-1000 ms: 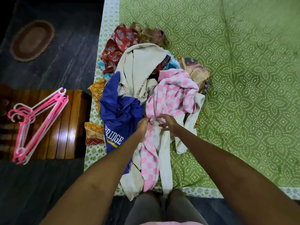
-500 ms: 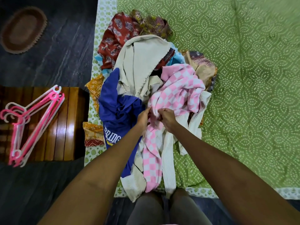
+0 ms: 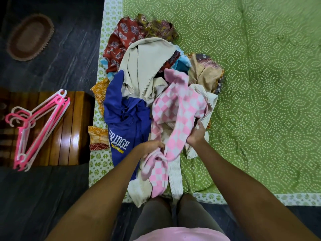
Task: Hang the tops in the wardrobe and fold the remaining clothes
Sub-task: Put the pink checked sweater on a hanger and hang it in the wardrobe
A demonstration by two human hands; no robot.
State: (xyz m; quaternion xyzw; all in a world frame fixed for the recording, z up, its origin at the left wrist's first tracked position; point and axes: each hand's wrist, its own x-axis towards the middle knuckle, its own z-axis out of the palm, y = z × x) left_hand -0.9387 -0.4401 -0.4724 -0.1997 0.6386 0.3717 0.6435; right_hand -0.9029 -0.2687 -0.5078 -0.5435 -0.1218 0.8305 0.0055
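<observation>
A heap of clothes lies on the left side of the green bed cover (image 3: 260,84). A pink-and-white checked garment (image 3: 180,108) drapes over the heap's front. My left hand (image 3: 151,146) grips its lower part, and my right hand (image 3: 197,134) grips it further right and a little higher. To the left lies a blue top printed "BRIDGE" (image 3: 125,122). A beige garment (image 3: 145,66) lies on top of the heap behind it. A red patterned cloth (image 3: 121,39) sits at the far end. A cream ribbed garment (image 3: 175,176) hangs over the bed's near edge.
Several pink and white plastic hangers (image 3: 38,129) lie on a wooden stool (image 3: 69,136) left of the bed. An oval brown mat (image 3: 29,37) lies on the dark floor at far left. An orange patterned cloth (image 3: 98,136) lies at the bed's left border.
My hands have parted along the checked garment: the left hand has drawn back toward me with its lower part, the right has moved out to the right, and the cloth is bunched and lifted between them.
</observation>
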